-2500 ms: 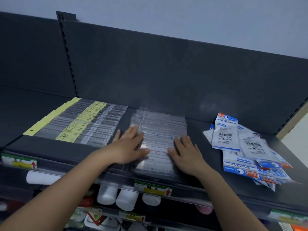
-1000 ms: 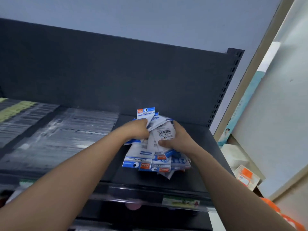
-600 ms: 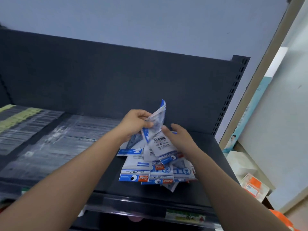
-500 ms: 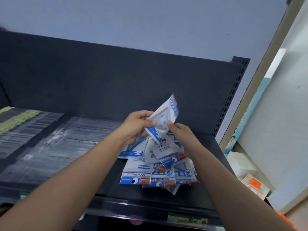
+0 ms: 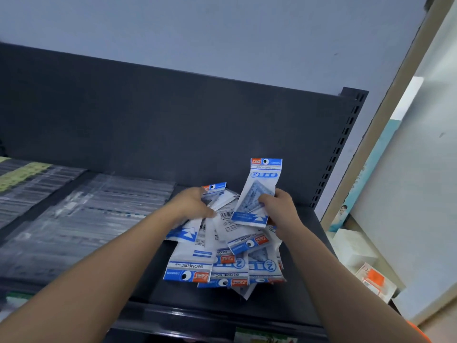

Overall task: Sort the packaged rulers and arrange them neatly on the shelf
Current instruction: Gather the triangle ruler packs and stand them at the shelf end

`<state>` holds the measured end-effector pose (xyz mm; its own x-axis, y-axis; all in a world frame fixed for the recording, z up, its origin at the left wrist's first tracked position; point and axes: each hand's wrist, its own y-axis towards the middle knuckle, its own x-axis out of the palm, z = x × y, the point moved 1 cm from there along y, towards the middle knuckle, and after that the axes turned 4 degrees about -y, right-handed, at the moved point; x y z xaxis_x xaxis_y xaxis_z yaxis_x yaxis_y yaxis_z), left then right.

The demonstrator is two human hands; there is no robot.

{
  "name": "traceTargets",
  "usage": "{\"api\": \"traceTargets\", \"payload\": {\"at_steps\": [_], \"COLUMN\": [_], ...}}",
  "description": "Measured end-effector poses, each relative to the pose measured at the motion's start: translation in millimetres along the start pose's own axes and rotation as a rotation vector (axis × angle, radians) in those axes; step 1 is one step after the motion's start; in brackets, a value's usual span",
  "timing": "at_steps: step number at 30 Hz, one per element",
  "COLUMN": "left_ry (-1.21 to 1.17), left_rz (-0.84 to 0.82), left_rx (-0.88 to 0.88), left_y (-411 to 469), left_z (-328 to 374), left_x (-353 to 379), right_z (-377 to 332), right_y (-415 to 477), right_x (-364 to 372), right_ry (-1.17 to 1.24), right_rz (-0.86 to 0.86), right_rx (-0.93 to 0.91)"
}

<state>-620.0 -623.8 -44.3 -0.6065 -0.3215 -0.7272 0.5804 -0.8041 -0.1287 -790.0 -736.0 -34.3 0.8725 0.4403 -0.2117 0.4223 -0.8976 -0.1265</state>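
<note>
**Head view.** Sorting is on the last heap at the right end of the shelf [image 5: 291,313].

- The right hand [image 5: 280,210] holds one lifted packet [image 5: 258,194]. Its grip is clamped on the packet's lower right edge, thumb across the front and fingers behind.
- The packet stands clear of the shelf with its long axis near upright, orange-and-blue header on top, printed face toward the camera.
- The pile [image 5: 222,258] of like packets lies loose and fanned on the shelf, just below and to the left of that grip. Its front packets run toward the shelf edge with headers nearest the person, so they point the opposite way to the lifted one.
- The left hand [image 5: 190,206] sits on the pile's far left corner. It is blurred, and I cannot tell whether its grip is closed on a packet or merely pressing the heap.
- Further left, the clear rulers [image 5: 99,219] lie flat in rows. The yellow-tagged rulers [image 5: 27,177] lie beyond them.

**Judgement.** Bare shelf shows to the right of and behind the pile, and the right hand is the nearer one, so setting down there looks a short move. The header direction probably needs matching.

**Against half a second ago.** The packet was then tilted and pinched between both hands. Now the right hand has it alone, squared up, and the left hand has dropped to the pile.
</note>
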Motion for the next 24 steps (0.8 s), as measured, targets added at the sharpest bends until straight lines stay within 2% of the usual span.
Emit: {"api": "traceTargets", "payload": {"at_steps": [2,4,6,9,11,13,15,17,19,21,24], "left_ry": [0.027,0.025,-0.072,-0.170,-0.320,-0.541,-0.722,-0.835,-0.914,-0.981,-0.904], "left_rz": [0.084,0.100,0.149,0.384,0.408,0.272,0.016,-0.215,-0.374,-0.430,-0.364], "left_rx": [0.060,0.090,0.076,0.098,0.144,0.169,0.140,0.093,0.106,0.103,0.153], "left_y": [-2.0,-4.8,-8.1,-7.1,-7.3,-9.8,-14.2,-13.9,-9.0,-7.2,-6.2], "left_z": [5.7,13.6,20.2,27.6,38.6,51.5,62.4,66.5,63.1,60.6,59.6], "left_x": [-5.8,-11.1,-16.1,-17.1,-10.3,2.4,15.7,24.1,33.5,42.8,47.9], "right_z": [0.7,0.7,1.3,0.6,-1.0,-3.7,-4.9,-4.0,-2.8,-1.9,-1.2], "right_y": [-0.1,-0.4,0.3,0.3,-0.4,-2.9,-4.4,-3.6,-1.6,0.7,-0.9], "right_x": [0.7,0.3,-1.2,-2.4,-1.5,0.3,0.5,-0.3,-1.1,-0.8,-0.9], "right_ry": [-0.015,-0.024,-0.021,-0.013,-0.015,0.002,0.066,0.132,0.164,0.141,0.071], "right_rz": [-0.042,-0.076,-0.108,-0.131,-0.149,-0.180,-0.200,-0.194,-0.207,-0.245,-0.284], "right_rx": [0.012,0.026,0.034,0.019,-0.002,-0.012,0.004,0.051,0.106,0.113,0.039]}}
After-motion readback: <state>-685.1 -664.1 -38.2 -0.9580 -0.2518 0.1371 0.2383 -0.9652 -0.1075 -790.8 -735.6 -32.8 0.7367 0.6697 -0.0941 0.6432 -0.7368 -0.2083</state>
